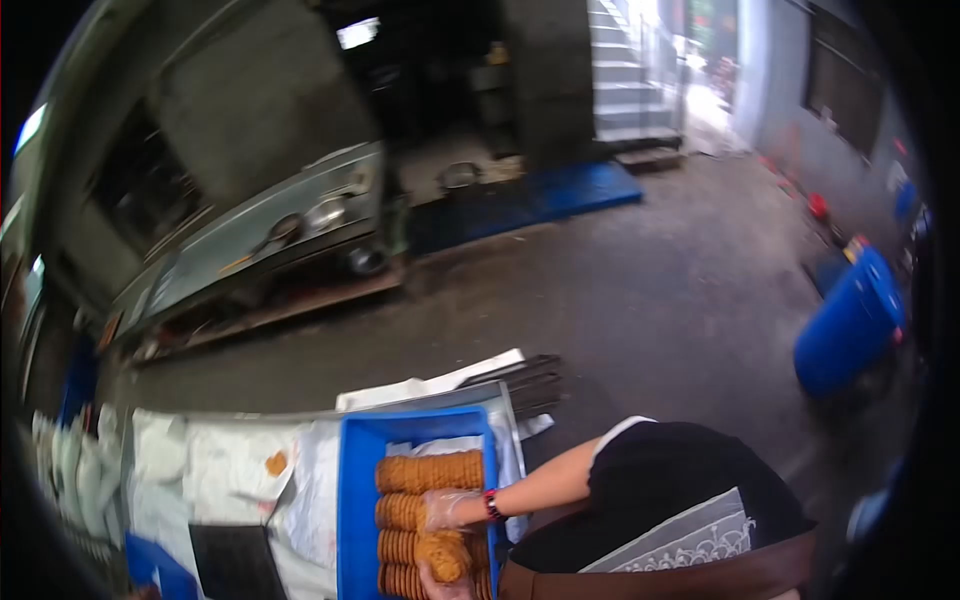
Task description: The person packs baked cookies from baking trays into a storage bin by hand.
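A blue plastic crate [362,500] at the bottom centre holds rows of round golden-brown biscuits [430,470] standing on edge. My right hand [446,509], in a clear plastic glove with a red and black band at the wrist, reaches in from the right. It is closed over the second row of biscuits, with its fingertips partly hidden. Below it, at the lower edge of the view, my left hand [446,588] is cut off by the frame. Its fingers curve round a bunch of biscuits [443,556], held above the lower rows.
Left of the crate, a single biscuit piece [276,463] lies on white sheeting [225,455] beside a dark flat tray [237,562]. A metal-topped counter [240,250] with pans stands behind. A blue barrel [846,325] is on the floor at right.
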